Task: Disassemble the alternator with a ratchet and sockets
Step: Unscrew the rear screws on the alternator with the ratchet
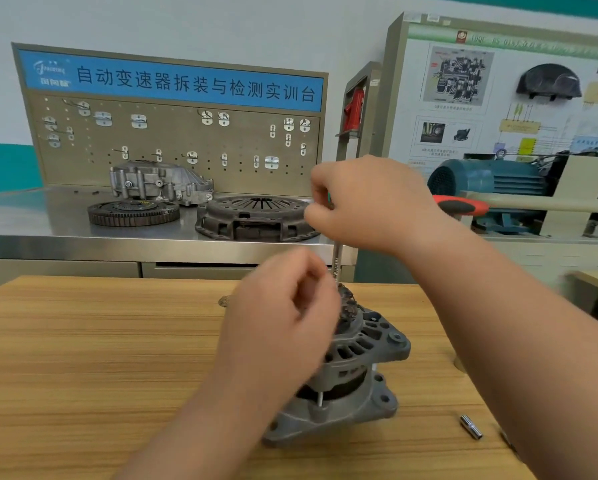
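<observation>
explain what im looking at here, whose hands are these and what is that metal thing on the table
This is one picture from a camera worn on a person's head, looking forward and down, so the two bare hands are the wearer's own. The grey metal thing standing on the wooden table is a car alternator, which the person is taking apart. The right hand grips the top of a slim upright tool whose tip reaches the alternator's top; its handle is hidden in the fist. The left hand is at the alternator's top, blurred, so its grip is unclear. A small loose socket lies on the table to the right. Behind is a steel bench with other car parts and a pegboard.
</observation>
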A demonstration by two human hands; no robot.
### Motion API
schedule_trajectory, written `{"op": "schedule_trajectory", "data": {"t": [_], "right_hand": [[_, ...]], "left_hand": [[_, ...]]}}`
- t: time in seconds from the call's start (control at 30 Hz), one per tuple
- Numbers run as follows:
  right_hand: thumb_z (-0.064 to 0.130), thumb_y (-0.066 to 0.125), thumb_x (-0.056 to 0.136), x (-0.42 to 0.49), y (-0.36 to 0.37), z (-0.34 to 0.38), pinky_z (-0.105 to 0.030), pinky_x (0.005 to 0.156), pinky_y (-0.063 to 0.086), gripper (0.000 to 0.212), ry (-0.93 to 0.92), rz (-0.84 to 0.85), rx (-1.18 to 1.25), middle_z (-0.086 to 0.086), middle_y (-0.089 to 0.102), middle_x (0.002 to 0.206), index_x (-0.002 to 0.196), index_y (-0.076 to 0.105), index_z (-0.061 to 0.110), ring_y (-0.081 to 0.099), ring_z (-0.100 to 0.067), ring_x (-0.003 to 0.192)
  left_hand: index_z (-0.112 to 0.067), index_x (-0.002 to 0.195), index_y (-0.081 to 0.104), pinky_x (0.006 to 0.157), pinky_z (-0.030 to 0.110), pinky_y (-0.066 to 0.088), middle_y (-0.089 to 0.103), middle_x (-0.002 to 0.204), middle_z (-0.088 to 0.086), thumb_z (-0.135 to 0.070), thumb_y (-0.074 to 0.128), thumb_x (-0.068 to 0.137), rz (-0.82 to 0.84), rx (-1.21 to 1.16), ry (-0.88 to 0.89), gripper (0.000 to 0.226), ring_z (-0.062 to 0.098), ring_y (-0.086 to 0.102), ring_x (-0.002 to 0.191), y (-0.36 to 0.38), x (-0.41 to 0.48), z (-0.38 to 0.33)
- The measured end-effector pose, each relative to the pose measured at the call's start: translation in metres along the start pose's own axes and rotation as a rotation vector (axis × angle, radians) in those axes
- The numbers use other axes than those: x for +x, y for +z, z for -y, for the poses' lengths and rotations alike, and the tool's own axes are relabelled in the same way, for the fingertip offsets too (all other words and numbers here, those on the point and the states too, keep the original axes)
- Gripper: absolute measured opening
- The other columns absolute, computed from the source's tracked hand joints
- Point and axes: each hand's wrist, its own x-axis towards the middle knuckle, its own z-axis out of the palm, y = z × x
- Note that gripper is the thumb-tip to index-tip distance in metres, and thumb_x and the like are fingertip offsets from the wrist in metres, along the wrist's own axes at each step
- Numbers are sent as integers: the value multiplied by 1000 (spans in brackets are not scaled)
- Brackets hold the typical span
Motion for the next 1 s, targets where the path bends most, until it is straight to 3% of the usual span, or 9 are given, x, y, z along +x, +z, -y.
{"op": "schedule_trajectory", "data": {"t": [0.17,0.3,0.4,0.6,0.67,0.77,0.87,0.93,1.0], "right_hand": [[38,39,95,-6,9,4,-28,49,26,27,3,-225,3,5,43,59,79,45,17,48,-25,59],[29,44,94,-15,14,6,-34,51,20,28,32,-330,43,6,33,56,69,40,15,38,-23,59],[36,40,94,-26,16,1,-36,73,28,34,137,-387,28,5,42,62,68,46,15,40,-20,69],[54,14,100,-45,20,15,-40,105,22,58,371,-290,20,5,62,97,109,62,24,55,-20,101],[41,27,102,-48,23,14,-35,102,31,48,257,-508,259,1,61,95,104,68,15,54,-20,98],[18,45,95,-62,32,12,-27,68,41,40,66,-841,673,-6,57,65,66,64,-1,54,-18,67],[35,58,87,-66,40,0,-26,53,41,41,316,-611,1138,-10,58,54,57,64,7,53,-18,54],[50,63,77,-63,48,-6,-24,62,50,30,424,-316,1454,-2,73,81,82,73,22,67,-12,75],[50,62,78,-56,55,-7,-28,76,55,35,353,-299,1699,-3,72,109,110,66,37,68,-20,101]], "left_hand": [[-36,101,57,80,45,56,70,87,-6,-27,38,103,304,-376,-337,21,14,68,81,20,28,13],[-18,83,53,59,17,48,60,59,-4,-14,32,104,264,-418,-290,31,11,63,57,32,27,20],[-13,80,51,52,9,43,55,55,-2,-11,33,103,257,-386,-270,30,9,61,53,33,28,21],[-2,93,60,49,6,39,59,61,5,-12,38,102,204,-398,-217,26,-2,54,49,32,28,19],[3,96,59,47,4,37,58,56,-2,-11,38,102,201,-401,-231,26,-4,53,45,32,29,20],[-4,88,56,53,10,41,55,53,-9,-12,36,103,222,-400,-259,26,0,56,47,31,29,22],[-13,77,49,61,20,47,55,55,-5,-12,35,103,250,-398,-259,29,16,63,59,30,28,23],[-15,76,48,61,20,49,55,56,-4,-12,35,102,250,-402,-255,29,18,63,60,30,28,23],[-15,76,48,61,25,51,55,56,-3,-12,35,102,249,-405,-262,30,19,63,59,31,28,22]]}}
